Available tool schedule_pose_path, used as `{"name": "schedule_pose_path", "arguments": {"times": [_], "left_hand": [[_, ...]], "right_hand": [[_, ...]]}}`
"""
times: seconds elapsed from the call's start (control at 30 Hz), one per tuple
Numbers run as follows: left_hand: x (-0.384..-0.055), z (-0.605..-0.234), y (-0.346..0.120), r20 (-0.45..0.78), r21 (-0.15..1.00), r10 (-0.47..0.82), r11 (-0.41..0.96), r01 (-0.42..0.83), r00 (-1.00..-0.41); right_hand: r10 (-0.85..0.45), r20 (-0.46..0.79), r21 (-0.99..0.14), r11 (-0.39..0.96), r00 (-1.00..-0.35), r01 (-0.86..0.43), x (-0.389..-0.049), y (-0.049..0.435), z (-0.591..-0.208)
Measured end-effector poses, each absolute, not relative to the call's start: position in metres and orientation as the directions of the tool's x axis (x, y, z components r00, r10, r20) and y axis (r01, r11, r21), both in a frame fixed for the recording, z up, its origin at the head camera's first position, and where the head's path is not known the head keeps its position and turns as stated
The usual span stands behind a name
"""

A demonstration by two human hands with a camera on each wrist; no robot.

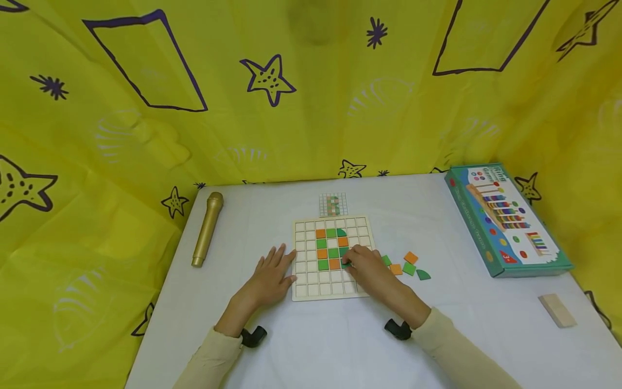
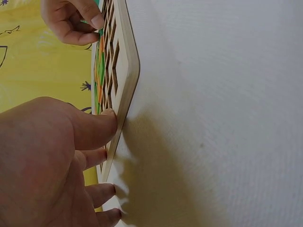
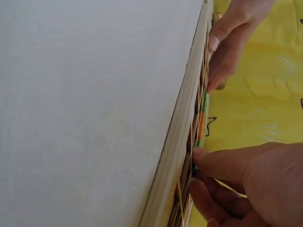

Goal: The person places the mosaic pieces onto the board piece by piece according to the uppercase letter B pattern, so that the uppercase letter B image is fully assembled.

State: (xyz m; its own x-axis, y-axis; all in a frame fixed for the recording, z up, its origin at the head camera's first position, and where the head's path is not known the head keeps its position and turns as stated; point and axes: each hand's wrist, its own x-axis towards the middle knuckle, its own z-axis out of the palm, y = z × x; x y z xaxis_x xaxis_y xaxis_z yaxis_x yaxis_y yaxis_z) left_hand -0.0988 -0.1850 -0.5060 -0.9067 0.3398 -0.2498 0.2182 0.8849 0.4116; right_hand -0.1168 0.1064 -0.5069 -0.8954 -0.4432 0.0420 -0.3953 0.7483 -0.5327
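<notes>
A wooden grid board lies on the table with orange and green square tiles and a dark green quarter-circle tile in its cells. My left hand rests by the board's left edge, fingers extended, with the thumb touching the rim in the left wrist view. Over the tiled area's lower right cell, my right hand pinches a small dark green tile between thumb and finger. Its outline is mostly hidden by the fingers. Right of that hand lie loose tiles, among them an orange square and a dark green quarter-circle.
A small pattern card lies behind the board. At the left is a gold microphone-shaped object. A game box stands at the right, with a pale wooden block in front of it. Yellow patterned cloth hangs behind the table.
</notes>
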Motion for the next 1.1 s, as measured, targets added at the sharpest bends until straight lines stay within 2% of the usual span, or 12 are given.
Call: {"name": "schedule_pose_path", "arguments": {"times": [0.23,0.5,0.63,0.77,1.0,1.1], "left_hand": [[-0.099,-0.506,-0.184,-0.254,0.404,0.34,0.888,0.22,-0.906],[-0.099,-0.505,-0.185,-0.258,0.404,0.343,0.887,0.222,-0.903],[-0.098,-0.506,-0.186,-0.26,0.405,0.345,0.887,0.223,-0.902],[-0.098,-0.506,-0.185,-0.262,0.402,0.342,0.889,0.221,-0.902],[-0.099,-0.506,-0.185,-0.277,0.4,0.338,0.892,0.212,-0.899],[-0.099,-0.507,-0.186,-0.267,0.41,0.342,0.886,0.215,-0.901]], "right_hand": [[-0.461,-0.008,-0.556,0.739,-0.887,-0.379,-0.118,0.13,-0.502],[-0.263,-0.129,-0.546,0.824,-0.956,-0.153,-0.13,0.196,-0.485],[-0.212,-0.234,-0.533,0.844,-0.949,-0.058,-0.135,0.228,-0.481],[-0.213,-0.308,-0.536,0.844,-0.927,-0.016,-0.143,0.248,-0.486],[-0.217,-0.23,-0.598,0.8,-0.949,-0.039,-0.152,0.25,-0.497],[-0.227,-0.237,-0.607,0.794,-0.945,-0.038,-0.153,0.248,-0.498]]}}
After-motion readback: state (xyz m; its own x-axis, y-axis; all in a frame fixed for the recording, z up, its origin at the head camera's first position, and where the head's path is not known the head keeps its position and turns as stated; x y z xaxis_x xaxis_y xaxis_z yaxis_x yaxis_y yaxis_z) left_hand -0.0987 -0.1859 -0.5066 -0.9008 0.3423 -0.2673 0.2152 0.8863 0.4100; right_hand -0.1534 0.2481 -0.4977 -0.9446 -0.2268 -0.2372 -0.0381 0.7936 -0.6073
